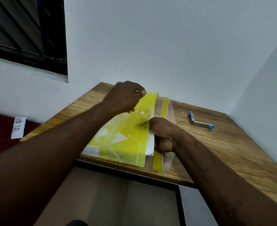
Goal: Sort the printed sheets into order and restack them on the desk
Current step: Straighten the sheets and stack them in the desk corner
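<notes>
Right hand (163, 136) is clamping, thumb on top, on the open edge of the yellow folder (126, 128), where the printed sheets (150, 146) are peeking out white. The folder is lying on the worktop (216, 144), its long axis running away from the person. At the folder's far corner the left hand (124, 97) is curling, blurred; I cannot tell whether it is pinching anything.

We see a yellow folder (126, 132) lying on the left half of the desk (232, 152), reaching its near edge. White sheets (150, 148) peek from the folder's right side. The right hand (163, 136) grips that side, thumb on top. The left hand (126, 97) is curled at the folder's far end, and blur hides any grip. A stapler (199, 122) lies nearer the far right corner.
</notes>
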A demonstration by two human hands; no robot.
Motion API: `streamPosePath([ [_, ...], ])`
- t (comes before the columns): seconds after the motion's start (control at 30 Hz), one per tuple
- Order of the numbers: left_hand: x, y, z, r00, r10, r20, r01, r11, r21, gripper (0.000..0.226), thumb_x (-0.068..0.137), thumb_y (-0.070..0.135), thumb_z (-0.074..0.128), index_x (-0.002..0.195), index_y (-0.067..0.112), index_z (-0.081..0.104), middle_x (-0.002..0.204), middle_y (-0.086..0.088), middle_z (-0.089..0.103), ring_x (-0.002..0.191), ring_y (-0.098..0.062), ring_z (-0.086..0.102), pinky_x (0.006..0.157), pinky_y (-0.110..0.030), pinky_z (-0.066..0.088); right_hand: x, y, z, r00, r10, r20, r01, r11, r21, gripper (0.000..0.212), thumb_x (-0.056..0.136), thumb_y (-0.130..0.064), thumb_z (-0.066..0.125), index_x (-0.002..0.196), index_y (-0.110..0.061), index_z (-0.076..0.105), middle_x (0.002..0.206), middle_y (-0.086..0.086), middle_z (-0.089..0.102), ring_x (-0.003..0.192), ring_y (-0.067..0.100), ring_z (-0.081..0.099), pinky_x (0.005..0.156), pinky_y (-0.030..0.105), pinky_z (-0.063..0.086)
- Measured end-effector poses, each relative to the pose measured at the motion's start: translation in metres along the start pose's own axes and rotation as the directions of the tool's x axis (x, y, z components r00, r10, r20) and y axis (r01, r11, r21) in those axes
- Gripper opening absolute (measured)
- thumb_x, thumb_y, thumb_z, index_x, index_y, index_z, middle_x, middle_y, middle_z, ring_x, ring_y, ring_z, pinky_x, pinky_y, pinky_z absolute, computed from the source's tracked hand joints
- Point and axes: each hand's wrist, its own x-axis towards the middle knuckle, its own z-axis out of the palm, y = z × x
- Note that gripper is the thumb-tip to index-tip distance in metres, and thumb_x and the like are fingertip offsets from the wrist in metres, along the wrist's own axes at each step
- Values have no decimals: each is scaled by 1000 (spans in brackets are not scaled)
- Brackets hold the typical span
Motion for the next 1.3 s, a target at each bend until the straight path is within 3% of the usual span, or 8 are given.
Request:
streamPosePath([
  [0.13, 32, -67, -28, 998, -51, 39, 20, 815, 579, 30, 106, 33, 53, 120, 23, 77, 134, -7, 70, 124, -33, 62, 97, -35, 46, -1, 1, 2, 1000, -6, -16, 6, 1000, -11, 36, 110, -18, 43, 134, -2, 64, 123, 22, 74, 116, 41, 70, 104, 61, 53],
  [0.33, 52, -119, -28, 963, -240, 122, 97, 732, 674, 47, 106, 66, 34, 148, 52, 49, 161, -1, 46, 147, -34, 37, 114, -47, 31, -2, 3, 1, 999, -17, -46, 16, 999, -37, 32, 109, -14, 45, 128, -1, 67, 122, 24, 73, 116, 43, 70, 103, 61, 53],
  [0.63, 56, -122, -16, 964, -256, 65, 105, 595, 797, 51, 108, 60, 24, 149, 44, 48, 159, 1, 43, 145, -32, 33, 113, -57, 28, -8, 9, 4, 993, -95, -74, 94, 995, -21, 30, 101, -14, 59, 125, 2, 69, 117, 23, 75, 113, 44, 71, 103, 62, 54],
  [0.73, 52, -124, -14, 963, -270, 20, 142, 567, 811, 54, 107, 61, 24, 147, 39, 52, 156, -1, 45, 141, -32, 36, 110, -55, 31, -16, 7, 7, 981, -127, -149, 115, 989, -89, 39, 94, -8, 56, 127, 11, 63, 129, 31, 67, 120, 49, 63, 93, 31, 61],
  [0.8, 50, -131, -16, 967, -249, -57, 198, 586, 786, 51, 106, 57, 31, 139, 32, 60, 149, -4, 51, 134, -32, 41, 107, -52, 34, -22, 4, 5, 970, -127, -207, 104, 987, -121, 34, 104, -1, 46, 131, 14, 58, 137, 34, 58, 128, 48, 54, 71, 10, 52],
  [0.93, 48, -147, -29, 974, -181, -133, 225, 802, 554, 41, 98, 30, 56, 138, 31, 66, 148, -6, 58, 136, -34, 48, 114, -44, 40, -23, 3, -2, 908, -284, -309, 178, 927, -329, 32, 84, -19, 60, 108, -3, 73, 109, 24, 74, 102, 44, 72, 90, 48, 62],
  [1.0, 46, -148, -36, 978, -153, -139, 201, 863, 463, 41, 94, 21, 62, 134, 23, 71, 144, -10, 62, 135, -34, 54, 115, -41, 42, -24, 0, -7, 906, -310, -289, 194, 910, -367, 13, 83, -20, 65, 89, -9, 69, 93, 21, 76, 86, 43, 75, 78, 59, 63],
  [1.3, 42, -143, -40, 973, -163, -161, 207, 928, 309, 47, 89, 46, 78, 132, 28, 70, 131, -6, 70, 127, -30, 60, 101, -36, 46, -25, -10, -15, 958, -144, -249, 98, 977, -190, 16, 97, 12, 57, 106, 5, 69, 95, 22, 77, 68, 27, 76, 52, 30, 59],
])
